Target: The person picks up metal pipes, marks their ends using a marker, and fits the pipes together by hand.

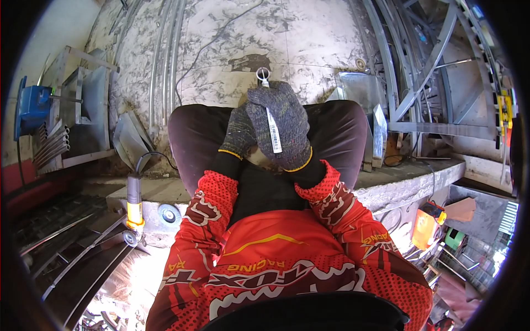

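My right hand (284, 124), in a dark grey knitted glove with a yellow cuff, is closed in front of my lap. A slim, pale ring-ended piece (263, 73) sticks out past its fingers. A white barcode strip (274, 132) runs down over the same glove; whether it belongs to the ring piece I cannot tell. My left hand (239, 132), gloved alike, presses against the right one from the left. Its fingers are mostly hidden behind the right hand.
An angle grinder (134, 207) stands at the left beside a loose disc (169, 213). Metal frames (430, 71) lean at the right. A blue machine (34, 105) is at far left. A cable (207, 52) crosses the floor ahead. An orange tool (425, 226) lies at lower right.
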{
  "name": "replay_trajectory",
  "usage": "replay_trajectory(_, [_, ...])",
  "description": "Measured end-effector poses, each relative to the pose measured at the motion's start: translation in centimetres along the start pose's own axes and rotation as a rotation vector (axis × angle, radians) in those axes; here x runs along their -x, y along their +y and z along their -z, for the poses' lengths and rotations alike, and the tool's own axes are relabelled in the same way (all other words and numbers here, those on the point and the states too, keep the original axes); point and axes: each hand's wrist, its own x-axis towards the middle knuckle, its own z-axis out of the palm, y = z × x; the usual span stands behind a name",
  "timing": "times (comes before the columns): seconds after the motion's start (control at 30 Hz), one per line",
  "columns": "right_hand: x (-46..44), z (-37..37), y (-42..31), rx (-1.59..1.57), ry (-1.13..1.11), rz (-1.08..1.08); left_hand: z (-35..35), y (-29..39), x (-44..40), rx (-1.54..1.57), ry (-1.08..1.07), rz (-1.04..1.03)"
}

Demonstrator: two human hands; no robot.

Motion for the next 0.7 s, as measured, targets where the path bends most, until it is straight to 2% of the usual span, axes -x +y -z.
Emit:
replay_trajectory(0.1, [-0.1, 0.0, 0.0, 0.008, -0.002, -0.002, -0.2, -0.5, 0.1, 0.006, -0.013, -0.015])
replay_trajectory(0.17, [-0.1, -0.3, 0.3, -0.006, 0.054, 0.079, -0.2, -0.6, 0.1, 0.021, -0.013, -0.03])
replay_trajectory(0.27, [0.4, 0.5, -0.2, 0.056, -0.015, 0.02, 0.5, 0.7, -0.2, 0.033, -0.002, -0.046])
replay_trajectory(0.3, [0.5, 0.6, -0.2, 0.057, -0.014, 0.021, 0.9, 1.6, 0.0, 0.328, 0.036, 0.097])
replay_trajectory(0.37, [0.9, 0.8, -0.2, 0.011, 0.005, 0.032, 3.0, 5.6, -0.1, 0.623, 0.073, 0.241])
replay_trajectory(0.43, [1.3, 1.1, -0.4, -0.043, 0.073, 0.028, 5.2, 9.4, -0.4, 0.312, 0.041, 0.246])
replay_trajectory(0.47, [1.4, 1.3, -0.4, -0.097, 0.14, 0.021, 4.8, 8.6, -0.4, 0.311, 0.042, 0.246])
replay_trajectory(0.5, [1.5, 1.8, 0.1, 0.145, 0.052, 0.141, 4.0, 7.3, -0.4, 0.324, 0.079, 0.194])
replay_trajectory(0.53, [1.4, 2.2, 0.2, 0.145, 0.054, 0.139, 4.2, 7.7, -0.7, 0.337, 0.115, 0.141])
replay_trajectory(0.67, [1.3, 3.2, 0.4, 0.166, 0.115, 0.173, 4.8, 9.3, -0.7, 0.368, 0.1, 0.281])
replay_trajectory(0.7, [1.4, 3.4, 0.4, 0.264, 0.067, 0.133, 4.7, 9.2, -0.7, 0.366, 0.099, 0.28])
